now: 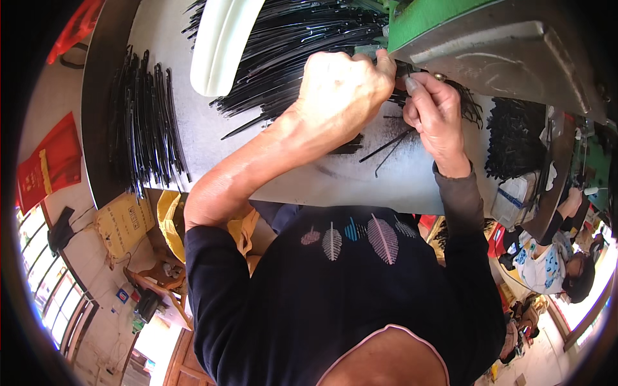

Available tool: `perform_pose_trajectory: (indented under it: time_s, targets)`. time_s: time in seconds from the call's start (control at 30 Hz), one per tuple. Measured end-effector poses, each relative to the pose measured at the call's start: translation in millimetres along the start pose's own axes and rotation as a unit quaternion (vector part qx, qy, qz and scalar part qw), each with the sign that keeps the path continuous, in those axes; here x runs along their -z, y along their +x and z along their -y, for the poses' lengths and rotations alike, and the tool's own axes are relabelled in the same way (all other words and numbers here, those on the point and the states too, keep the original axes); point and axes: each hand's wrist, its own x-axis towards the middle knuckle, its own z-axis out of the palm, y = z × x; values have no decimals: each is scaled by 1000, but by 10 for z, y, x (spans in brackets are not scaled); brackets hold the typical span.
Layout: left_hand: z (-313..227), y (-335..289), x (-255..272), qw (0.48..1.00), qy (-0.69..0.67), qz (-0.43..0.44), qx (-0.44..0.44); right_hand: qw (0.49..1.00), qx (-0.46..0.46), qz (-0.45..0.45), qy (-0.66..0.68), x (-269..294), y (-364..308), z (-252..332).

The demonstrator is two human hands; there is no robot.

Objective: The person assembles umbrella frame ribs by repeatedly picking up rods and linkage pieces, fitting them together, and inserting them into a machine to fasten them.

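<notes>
At the edge of a green and grey metal machine (486,55), my two hands work close together. My left hand (341,87) is closed, its fingers curled and thumb against the machine's front; whatever it grips is hidden behind the knuckles. My right hand (436,109) pinches a thin black strip between thumb and forefinger, just right of the left hand. A large heap of long black strips (283,45) lies on the metal table (277,183) beyond my left arm. A few loose strips (389,149) rest below my hands.
Another bundle of black strips (148,122) lies at the table's left. Short black pieces (515,138) are piled at the right, by a whitish block (515,196). A white curved lamp-like piece (225,45) hangs over the heap. Another person (547,257) sits at far right.
</notes>
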Motion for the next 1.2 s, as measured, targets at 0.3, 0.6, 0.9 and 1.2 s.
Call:
perform_pose_trajectory:
  time_s: [0.3, 0.6, 0.9, 1.2]
  targets:
    - [-25, 12, -21, 998, -58, -15, -5, 998, -10, 27, 64, -96, -77, 9]
    - [-379, -538, -288, 987, -154, 49, -8, 901, 176, 24, -396, 458, -297, -54]
    - [-533, -607, -233, 977, -207, 20, 53, 770, 287, 106, -560, 398, -163, -63]
    - [-117, -372, -192, 873, -440, -50, 203, 915, 172, 15, -364, 210, -266, 14]
